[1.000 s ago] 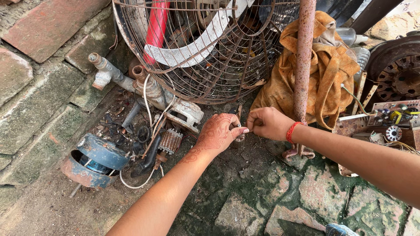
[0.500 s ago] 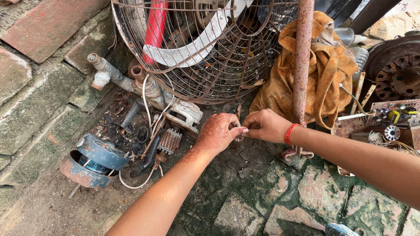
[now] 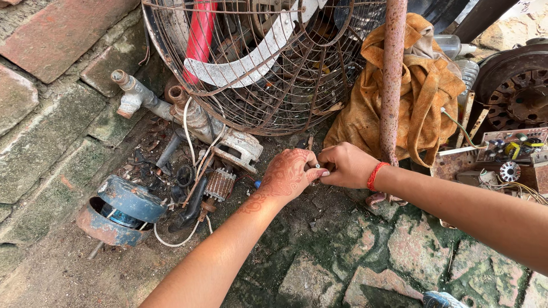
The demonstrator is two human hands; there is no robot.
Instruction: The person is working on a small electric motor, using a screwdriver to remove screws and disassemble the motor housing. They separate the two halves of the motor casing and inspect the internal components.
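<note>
Head view showed the left hand [image 3: 288, 177] and right hand [image 3: 345, 165] pinched together on a small metal part [image 3: 317, 166], steadying it below the fan guard [image 3: 257, 74].

Rusty wire fan guard [image 3: 257, 74] leaning at top, white blade and red part behind it; rusty pole [image 3: 393, 80] upright beside mustard cloth [image 3: 419, 97]; blue motor housing [image 3: 123, 208] on the stone floor [image 3: 319, 268] at left; copper-wound rotor [image 3: 220, 183] near it; metal tap [image 3: 130, 94] by brick wall [image 3: 51, 28]; circuit board [image 3: 511, 145] at right.
</note>
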